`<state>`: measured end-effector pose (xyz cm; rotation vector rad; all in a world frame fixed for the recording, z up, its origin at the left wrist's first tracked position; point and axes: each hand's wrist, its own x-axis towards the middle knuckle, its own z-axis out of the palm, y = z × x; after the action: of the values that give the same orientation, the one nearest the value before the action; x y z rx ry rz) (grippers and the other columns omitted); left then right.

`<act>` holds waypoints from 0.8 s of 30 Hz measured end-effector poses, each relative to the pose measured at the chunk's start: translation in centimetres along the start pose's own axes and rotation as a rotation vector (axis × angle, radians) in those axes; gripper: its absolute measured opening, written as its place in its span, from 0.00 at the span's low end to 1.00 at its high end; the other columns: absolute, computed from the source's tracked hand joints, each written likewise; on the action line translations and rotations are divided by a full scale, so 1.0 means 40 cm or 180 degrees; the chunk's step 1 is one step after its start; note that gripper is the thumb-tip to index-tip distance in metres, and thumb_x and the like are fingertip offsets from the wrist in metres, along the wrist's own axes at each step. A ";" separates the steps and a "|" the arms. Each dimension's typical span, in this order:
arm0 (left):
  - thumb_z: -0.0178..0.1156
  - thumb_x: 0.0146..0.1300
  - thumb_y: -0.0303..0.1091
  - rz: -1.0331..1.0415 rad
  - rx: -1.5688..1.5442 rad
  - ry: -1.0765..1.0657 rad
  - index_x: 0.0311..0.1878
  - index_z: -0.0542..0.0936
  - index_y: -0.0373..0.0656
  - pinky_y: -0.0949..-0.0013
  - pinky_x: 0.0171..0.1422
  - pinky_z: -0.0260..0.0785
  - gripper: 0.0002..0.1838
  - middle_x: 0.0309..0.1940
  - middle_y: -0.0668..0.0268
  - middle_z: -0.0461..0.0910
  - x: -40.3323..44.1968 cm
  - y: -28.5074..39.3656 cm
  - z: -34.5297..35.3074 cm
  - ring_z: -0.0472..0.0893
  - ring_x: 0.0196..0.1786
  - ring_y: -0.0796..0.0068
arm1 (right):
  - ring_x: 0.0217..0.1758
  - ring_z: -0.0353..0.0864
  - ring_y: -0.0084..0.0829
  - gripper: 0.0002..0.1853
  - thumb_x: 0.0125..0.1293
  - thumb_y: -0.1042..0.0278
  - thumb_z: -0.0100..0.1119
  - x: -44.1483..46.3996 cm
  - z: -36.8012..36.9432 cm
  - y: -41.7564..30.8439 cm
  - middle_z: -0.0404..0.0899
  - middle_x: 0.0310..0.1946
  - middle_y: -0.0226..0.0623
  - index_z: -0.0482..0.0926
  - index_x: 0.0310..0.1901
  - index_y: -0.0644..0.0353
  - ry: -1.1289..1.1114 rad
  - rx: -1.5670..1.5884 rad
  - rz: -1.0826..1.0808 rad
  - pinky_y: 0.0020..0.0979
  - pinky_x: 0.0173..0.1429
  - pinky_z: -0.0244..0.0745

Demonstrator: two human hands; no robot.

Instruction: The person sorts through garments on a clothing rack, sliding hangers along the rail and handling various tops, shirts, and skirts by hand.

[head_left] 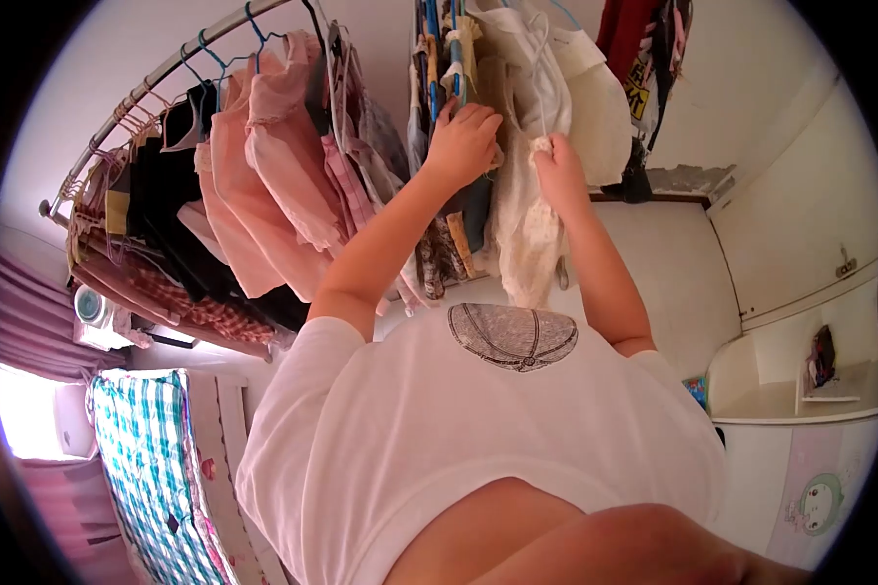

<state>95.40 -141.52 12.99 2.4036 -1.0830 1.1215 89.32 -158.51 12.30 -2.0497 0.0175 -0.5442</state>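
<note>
Among the clothes hanging at the top centre, my left hand [464, 144] is raised with its fingers bent against a garment beside the blue hangers [433, 58]; what its fingers hold, if anything, is hidden. My right hand [561, 175] is closed on the upper edge of a cream lace garment [529, 244], which hangs down between my two arms. Behind that garment hang a white one [541, 93] and a wide cream one [595, 107]. Darker patterned clothes [439, 255] hang below my left hand.
A curved metal rail [156, 78] on the left carries pink dresses [263, 185] and dark clothes [161, 195]. Red clothing [626, 29] hangs at the upper right. A checked quilt [146, 439] lies lower left; white shelves [761, 390] stand at the right.
</note>
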 end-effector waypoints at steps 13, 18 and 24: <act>0.59 0.50 0.28 0.0301 -0.0624 0.0269 0.38 0.77 0.43 0.61 0.50 0.69 0.10 0.43 0.62 0.75 0.070 -0.044 -0.136 0.74 0.51 0.62 | 0.35 0.76 0.39 0.16 0.57 0.65 0.49 0.271 0.044 -0.175 0.78 0.32 0.46 0.74 0.42 0.68 0.0180 0.0319 -0.0341 0.35 0.41 0.69; 0.61 0.50 0.32 0.0595 0.0083 0.0726 0.41 0.77 0.45 0.58 0.59 0.61 0.13 0.46 0.64 0.74 0.138 -0.088 -0.149 0.69 0.57 0.62 | 0.34 0.77 0.39 0.17 0.57 0.63 0.49 0.389 0.058 -0.189 0.78 0.34 0.47 0.76 0.43 0.68 0.0134 0.0212 -0.0360 0.36 0.41 0.69; 0.61 0.50 0.34 0.0431 -0.0165 0.0352 0.41 0.76 0.45 0.58 0.58 0.62 0.13 0.47 0.63 0.74 0.150 -0.127 -0.108 0.69 0.58 0.61 | 0.32 0.77 0.36 0.19 0.57 0.62 0.49 0.463 0.068 -0.203 0.78 0.31 0.45 0.76 0.44 0.67 0.0186 0.0165 -0.0520 0.35 0.38 0.69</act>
<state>99.28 -138.91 20.62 2.2287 -1.2372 1.2377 105.35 -156.29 24.74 -1.9948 -0.1292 -0.6989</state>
